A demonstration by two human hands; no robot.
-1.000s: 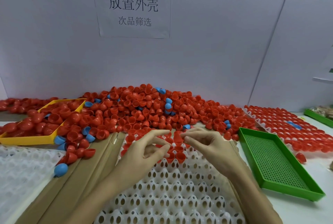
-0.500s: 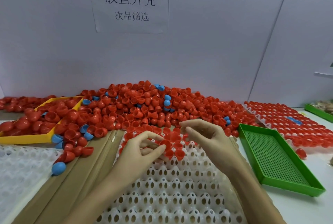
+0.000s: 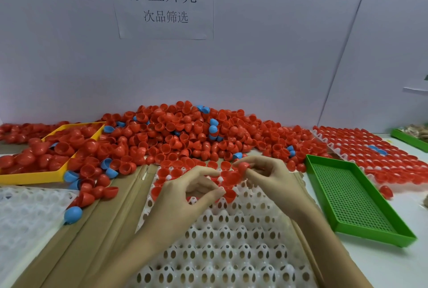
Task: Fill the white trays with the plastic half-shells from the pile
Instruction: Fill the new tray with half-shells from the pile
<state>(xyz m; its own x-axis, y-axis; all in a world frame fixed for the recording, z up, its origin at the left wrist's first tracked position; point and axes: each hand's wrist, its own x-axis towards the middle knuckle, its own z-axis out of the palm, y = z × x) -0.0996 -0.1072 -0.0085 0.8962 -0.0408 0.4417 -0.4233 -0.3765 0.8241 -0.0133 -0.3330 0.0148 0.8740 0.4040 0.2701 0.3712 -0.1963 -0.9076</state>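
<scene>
A big pile of red half-shells (image 3: 185,130), with a few blue ones mixed in, lies against the back wall. In front of it sits a white tray (image 3: 231,241) on cardboard; only its far rows hold red shells. My left hand (image 3: 185,197) hovers over those rows, its index finger and thumb pinching a red half-shell (image 3: 229,180). My right hand (image 3: 273,179) is just right of it and pinches another red half-shell (image 3: 243,167) at its fingertips. The two hands almost touch.
A yellow tray (image 3: 46,177) full of red shells stands at the left, with loose red and blue shells (image 3: 73,214) spilled beside it. Another white tray (image 3: 23,213) lies at the near left. A green perforated tray (image 3: 347,195) is at the right, a filled tray (image 3: 370,148) behind it.
Both hands have drawn together over the tray's far rows. My right hand now pinches a red half-shell; the left hand's shell has moved a little to the right.
</scene>
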